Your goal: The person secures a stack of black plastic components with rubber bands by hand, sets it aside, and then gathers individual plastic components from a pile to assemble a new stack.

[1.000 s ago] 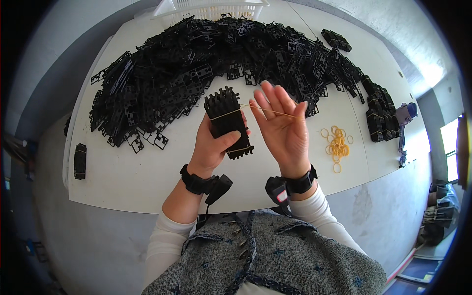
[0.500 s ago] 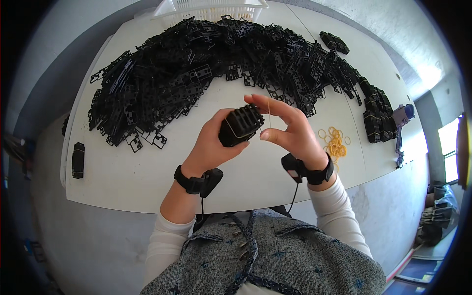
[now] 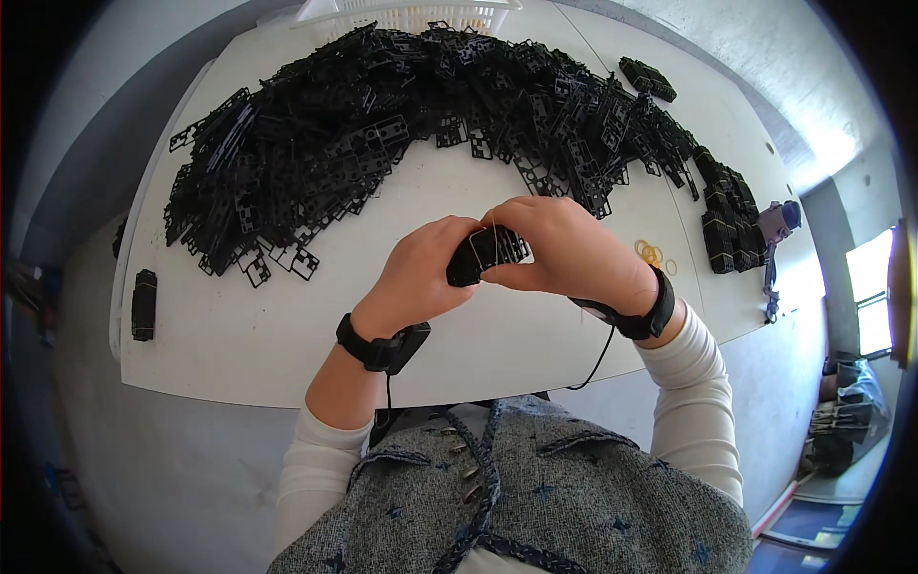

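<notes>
Gripping a black stack point(image 3: 485, 253) above the white table's point(image 3: 239, 335) near middle, the left hand point(image 3: 421, 270) is steadying its left end while the right hand point(image 3: 579, 251) is clasping its right; keeping the thin band point(image 3: 494, 245) untwisted is probably helping.
</notes>
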The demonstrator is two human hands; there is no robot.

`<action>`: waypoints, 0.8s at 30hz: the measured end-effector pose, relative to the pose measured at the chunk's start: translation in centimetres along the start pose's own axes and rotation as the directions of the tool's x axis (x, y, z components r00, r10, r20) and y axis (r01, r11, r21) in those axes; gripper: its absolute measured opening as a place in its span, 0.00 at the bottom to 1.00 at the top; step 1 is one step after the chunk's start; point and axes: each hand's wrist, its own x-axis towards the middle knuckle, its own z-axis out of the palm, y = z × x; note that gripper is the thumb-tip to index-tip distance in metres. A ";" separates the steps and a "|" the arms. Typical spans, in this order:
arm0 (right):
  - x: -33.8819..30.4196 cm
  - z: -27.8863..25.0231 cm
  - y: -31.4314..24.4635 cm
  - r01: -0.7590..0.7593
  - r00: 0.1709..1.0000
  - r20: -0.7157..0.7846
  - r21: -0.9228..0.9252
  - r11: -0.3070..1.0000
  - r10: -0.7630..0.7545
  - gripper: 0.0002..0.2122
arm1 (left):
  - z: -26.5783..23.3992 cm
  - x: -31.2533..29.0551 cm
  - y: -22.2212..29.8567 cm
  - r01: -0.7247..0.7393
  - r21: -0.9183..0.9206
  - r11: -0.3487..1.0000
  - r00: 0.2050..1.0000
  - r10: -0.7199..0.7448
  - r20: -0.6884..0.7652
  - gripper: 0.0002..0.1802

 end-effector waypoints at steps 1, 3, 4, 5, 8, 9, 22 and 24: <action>0.1 0.2 0.0 -0.013 1.000 0.011 -0.024 1.000 0.013 0.17 | 0.0 0.0 0.0 0.000 0.021 1.000 1.000 0.000 -0.003 0.26; 0.3 0.3 -0.4 -0.025 0.999 0.024 -0.049 0.998 0.026 0.16 | 0.0 -0.2 0.1 0.000 0.042 0.999 1.000 0.000 -0.007 0.26; 0.5 0.2 -0.9 -0.068 0.995 0.069 -0.060 0.996 0.072 0.16 | 0.2 -0.3 0.0 0.010 0.081 0.997 1.000 -0.012 0.020 0.26; 0.5 0.1 -1.3 -0.113 0.986 0.114 -0.075 0.991 0.121 0.16 | 0.4 -0.3 0.0 0.017 0.118 0.993 0.999 -0.022 0.047 0.26; 0.6 -0.2 -1.4 -0.150 0.977 0.143 -0.052 0.987 0.157 0.16 | 0.4 -0.3 0.1 0.035 0.104 0.994 0.997 -0.042 0.064 0.25; 0.6 -0.4 -1.2 -0.142 0.982 0.127 -0.012 0.990 0.143 0.16 | 0.3 -0.2 0.2 0.048 0.055 0.997 0.997 -0.051 0.055 0.25; -1.7 0.4 1.0 0.006 0.923 -0.182 0.888 0.459 0.339 0.09 | -1.1 -0.4 0.4 0.262 -0.695 0.670 0.941 -0.337 0.031 0.27; -1.9 1.2 1.6 0.020 0.916 -0.223 0.856 0.516 0.334 0.09 | -0.8 -0.2 0.2 0.276 -0.770 0.575 0.940 -0.328 0.091 0.26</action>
